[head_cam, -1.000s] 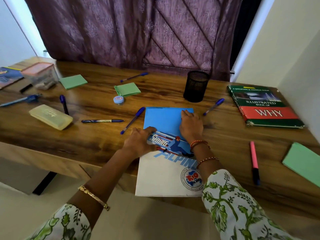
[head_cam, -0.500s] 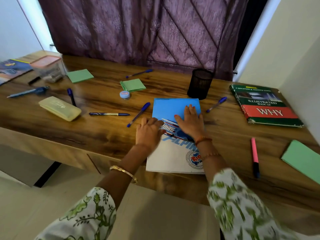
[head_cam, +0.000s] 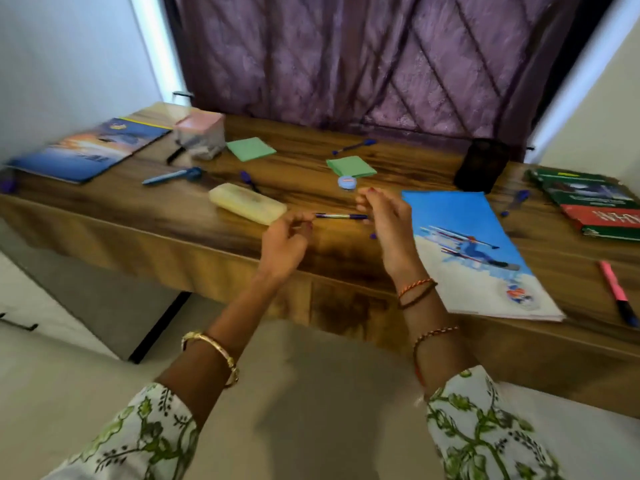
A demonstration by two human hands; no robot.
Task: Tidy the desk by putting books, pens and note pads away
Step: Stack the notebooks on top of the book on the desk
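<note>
A dark blue pen (head_cam: 341, 216) lies on the wooden desk (head_cam: 173, 230) between my two hands. My left hand (head_cam: 284, 244) hovers at the pen's left end, fingers loosely curled, holding nothing that I can make out. My right hand (head_cam: 384, 220) is raised over the pen's right end with its fingers spread; a second pen's blue tip (head_cam: 372, 236) shows just below it. The blue ski-cover book (head_cam: 467, 237) lies right of my right hand, its near end overhanging the desk edge. The frame is blurred.
A black mesh pen holder (head_cam: 481, 164) stands at the back right, beside a green and red book (head_cam: 595, 202). Two green note pads (head_cam: 251, 148) (head_cam: 351, 166), a yellow pencil case (head_cam: 247, 202), several loose pens, a pink highlighter (head_cam: 614, 289) and a blue book (head_cam: 93, 147) are spread over the desk.
Both hands have left the ski-cover book and moved left to the dark blue pen. My view has swung left, so the book now sits to the right.
</note>
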